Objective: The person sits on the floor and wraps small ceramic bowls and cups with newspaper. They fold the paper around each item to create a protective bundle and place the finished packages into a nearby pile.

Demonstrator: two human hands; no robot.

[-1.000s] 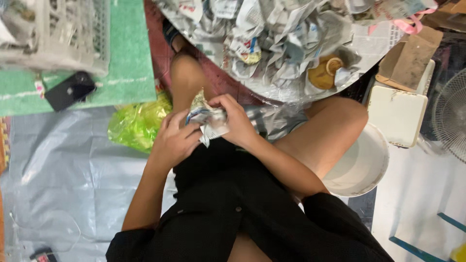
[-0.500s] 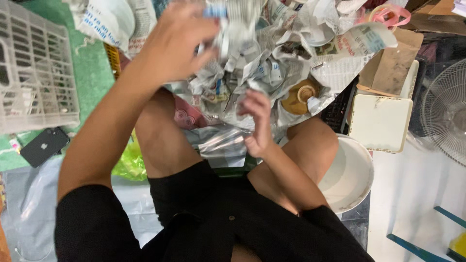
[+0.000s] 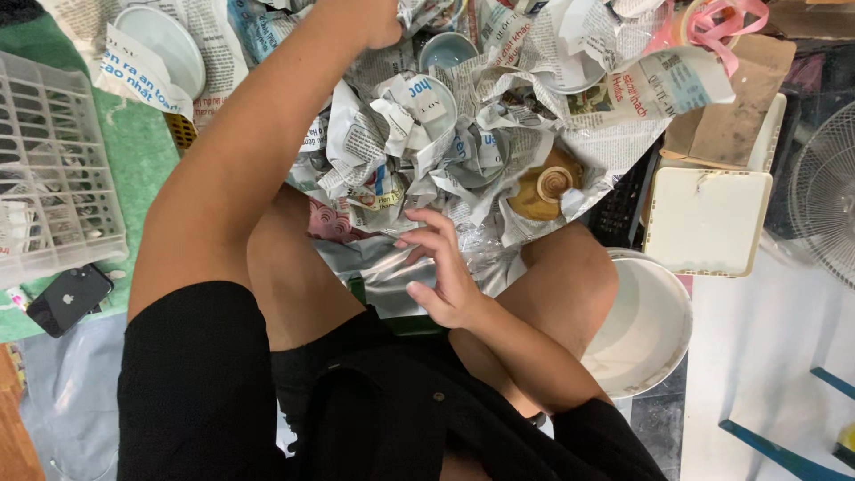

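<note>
I sit with a heap of crumpled newspaper (image 3: 419,134) in front of my knees. My left arm stretches far forward over it, and my left hand (image 3: 378,22) is at the frame's top edge, fingers curled and partly cut off; what it holds is hidden. My right hand (image 3: 441,267) hovers with fingers spread at the near edge of the heap, just above a silvery plastic sheet (image 3: 392,272) on my lap. A brown ceramic bowl (image 3: 543,191) lies upside down among the paper, right of that hand. A small pale blue bowl (image 3: 445,49) sits near my left hand.
A white plate (image 3: 165,44) lies at the far left of the heap. Left of me are a white plastic basket (image 3: 53,169) and a black phone (image 3: 69,298). On the right are a white bucket (image 3: 646,325), a white square box (image 3: 708,218), cardboard (image 3: 730,98) and a fan (image 3: 824,191).
Both hands held a newspaper-wrapped bundle at my lap. My left hand then carried it up and forward over the heap, while my right hand let go and stayed low, fingers apart.
</note>
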